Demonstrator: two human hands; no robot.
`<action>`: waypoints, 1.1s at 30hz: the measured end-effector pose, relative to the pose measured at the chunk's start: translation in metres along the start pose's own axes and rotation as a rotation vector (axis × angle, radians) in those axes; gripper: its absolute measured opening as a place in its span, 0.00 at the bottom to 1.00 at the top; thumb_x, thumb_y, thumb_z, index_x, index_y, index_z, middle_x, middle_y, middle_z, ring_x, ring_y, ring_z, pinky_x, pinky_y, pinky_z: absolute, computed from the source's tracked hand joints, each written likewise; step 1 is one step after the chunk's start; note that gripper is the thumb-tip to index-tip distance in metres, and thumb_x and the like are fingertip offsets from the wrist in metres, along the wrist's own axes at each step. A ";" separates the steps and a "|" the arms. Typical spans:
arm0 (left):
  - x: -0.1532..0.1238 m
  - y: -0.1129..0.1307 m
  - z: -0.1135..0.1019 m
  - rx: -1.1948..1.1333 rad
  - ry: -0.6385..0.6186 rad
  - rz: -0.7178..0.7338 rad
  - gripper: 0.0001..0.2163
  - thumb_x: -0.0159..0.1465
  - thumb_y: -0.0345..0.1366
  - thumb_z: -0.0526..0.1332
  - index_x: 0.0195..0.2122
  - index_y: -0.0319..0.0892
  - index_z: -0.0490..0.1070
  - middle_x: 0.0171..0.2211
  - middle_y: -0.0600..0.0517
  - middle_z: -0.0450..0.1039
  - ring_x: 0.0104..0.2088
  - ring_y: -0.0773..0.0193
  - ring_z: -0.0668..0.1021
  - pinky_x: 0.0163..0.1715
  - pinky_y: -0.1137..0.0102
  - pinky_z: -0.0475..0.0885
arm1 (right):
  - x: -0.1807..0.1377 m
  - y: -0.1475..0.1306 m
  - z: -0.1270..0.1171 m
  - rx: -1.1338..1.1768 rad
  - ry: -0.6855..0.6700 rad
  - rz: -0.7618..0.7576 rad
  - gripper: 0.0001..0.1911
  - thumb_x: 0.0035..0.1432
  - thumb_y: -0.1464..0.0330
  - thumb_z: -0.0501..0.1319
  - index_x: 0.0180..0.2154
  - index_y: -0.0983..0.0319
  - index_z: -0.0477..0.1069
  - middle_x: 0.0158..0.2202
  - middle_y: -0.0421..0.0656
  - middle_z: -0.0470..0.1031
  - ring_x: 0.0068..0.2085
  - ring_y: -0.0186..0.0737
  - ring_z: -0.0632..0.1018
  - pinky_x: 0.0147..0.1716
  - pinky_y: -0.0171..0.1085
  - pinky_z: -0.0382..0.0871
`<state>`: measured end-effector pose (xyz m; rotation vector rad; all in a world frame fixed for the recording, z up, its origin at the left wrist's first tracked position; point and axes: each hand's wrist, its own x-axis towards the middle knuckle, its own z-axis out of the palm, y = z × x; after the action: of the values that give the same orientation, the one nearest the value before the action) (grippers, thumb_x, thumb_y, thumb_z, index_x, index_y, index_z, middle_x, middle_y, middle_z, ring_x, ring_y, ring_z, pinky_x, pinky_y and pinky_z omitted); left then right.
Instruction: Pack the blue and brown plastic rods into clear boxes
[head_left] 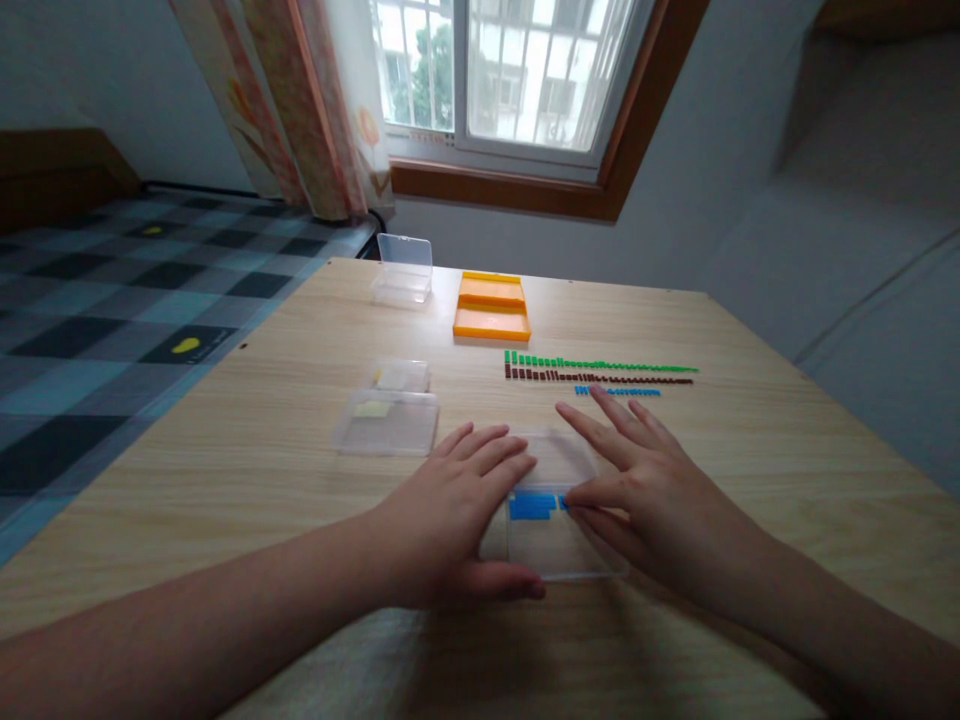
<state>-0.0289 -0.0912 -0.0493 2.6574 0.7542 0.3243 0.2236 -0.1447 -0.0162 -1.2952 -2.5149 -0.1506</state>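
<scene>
A clear plastic box [566, 548] lies open on the table in front of me. Inside it, blue small flat pieces [531, 506] sit packed in a block toward the left. My left hand [457, 515] spans the box's left side, thumb at the near edge and fingers over the far part, holding it. Over the box's right side, my right hand [637, 470] pinches a small blue piece [562, 502] between thumb and index finger, beside the block. Its other fingers are spread out toward a row of small blue pieces [619, 391] on the table.
Behind the blue row run a brown row [555, 375] and a green row [555, 361] of small pieces. An orange tray [491, 333] and an open clear box [405, 285] stand farther back. Another clear case [401, 425] lies left. A bed [97, 300] adjoins the table [300, 400].
</scene>
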 end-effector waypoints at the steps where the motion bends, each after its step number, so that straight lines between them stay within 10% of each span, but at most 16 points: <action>1: 0.000 0.001 -0.001 0.001 0.007 0.001 0.46 0.56 0.67 0.68 0.68 0.43 0.62 0.70 0.39 0.61 0.71 0.37 0.60 0.71 0.42 0.48 | 0.000 0.000 0.000 -0.001 0.000 0.000 0.07 0.54 0.72 0.73 0.32 0.52 0.85 0.68 0.48 0.68 0.71 0.73 0.60 0.60 0.75 0.60; 33: 0.005 0.009 -0.012 0.040 -0.078 -0.020 0.47 0.57 0.65 0.69 0.68 0.38 0.63 0.70 0.36 0.61 0.71 0.35 0.61 0.70 0.40 0.51 | 0.002 -0.001 -0.001 0.019 -0.025 -0.012 0.06 0.53 0.73 0.71 0.27 0.57 0.82 0.66 0.51 0.70 0.70 0.71 0.63 0.59 0.70 0.67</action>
<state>-0.0248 -0.0923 -0.0341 2.6813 0.7695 0.2005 0.2218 -0.1441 -0.0144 -1.2828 -2.5396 -0.1136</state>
